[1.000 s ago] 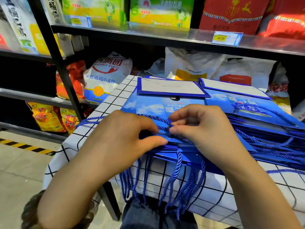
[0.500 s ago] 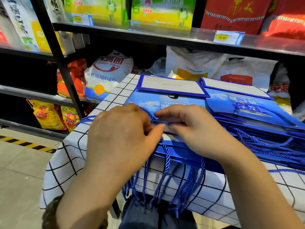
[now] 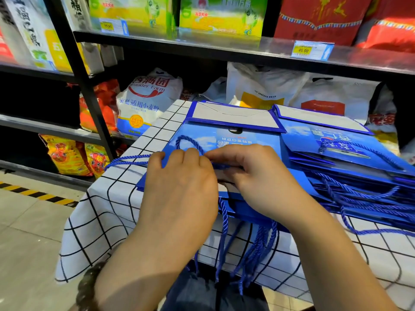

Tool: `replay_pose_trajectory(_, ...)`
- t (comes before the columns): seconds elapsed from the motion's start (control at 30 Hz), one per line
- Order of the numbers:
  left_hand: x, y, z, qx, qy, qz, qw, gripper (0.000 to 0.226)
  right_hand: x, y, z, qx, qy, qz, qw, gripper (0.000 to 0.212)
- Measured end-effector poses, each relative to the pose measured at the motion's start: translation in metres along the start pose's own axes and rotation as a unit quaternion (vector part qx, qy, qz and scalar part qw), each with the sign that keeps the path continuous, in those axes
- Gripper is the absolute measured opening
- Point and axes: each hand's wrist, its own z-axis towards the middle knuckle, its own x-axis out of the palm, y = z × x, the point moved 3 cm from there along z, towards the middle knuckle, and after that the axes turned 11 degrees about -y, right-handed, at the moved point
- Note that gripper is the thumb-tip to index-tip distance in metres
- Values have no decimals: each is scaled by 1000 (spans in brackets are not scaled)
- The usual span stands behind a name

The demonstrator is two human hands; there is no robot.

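blue gift bag (image 3: 224, 138) flat atop the near stack (image 3: 242, 207), on the checked tablecloth (image 3: 101, 221). gripped at the near mouth edge: left hand (image 3: 179, 189) with fingers curled over it, right hand (image 3: 260, 182) with fingertips pinched tight on it, beside the rope handle (image 3: 188, 141). likely to go wrong: pulls up two bags at once if pinched too deep; snags the dangling cords (image 3: 260, 243) and drags that stack off the edge; creases or tears the paper if tugged unevenly. close by, the second stack (image 3: 350, 153), easily knocked askew.
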Motion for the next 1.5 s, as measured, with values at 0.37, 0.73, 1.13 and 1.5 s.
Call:
replay_pose_trajectory(0.37, -1, 27, -6, -48, -10, -184, 982, 22, 3, 1, 5, -26, 175, -73, 981, 39)
replay_pose_trajectory(0.73, 4, 40, -10, -51, 8, -223, 973, 23, -11, -9, 9, 0, -14, -215, 977, 13)
replay_pose_trajectory(1.13, -2, 41, 1, -47, -189, -286, 938, 28, -10, 26, -8, -124, 31, -265, 956, 34)
replay_pose_trajectory(1.5, -12, 15, 10, -241, -212, -635, 702, 48, -28, 33, 3, -77, -181, 1, 980, 21)
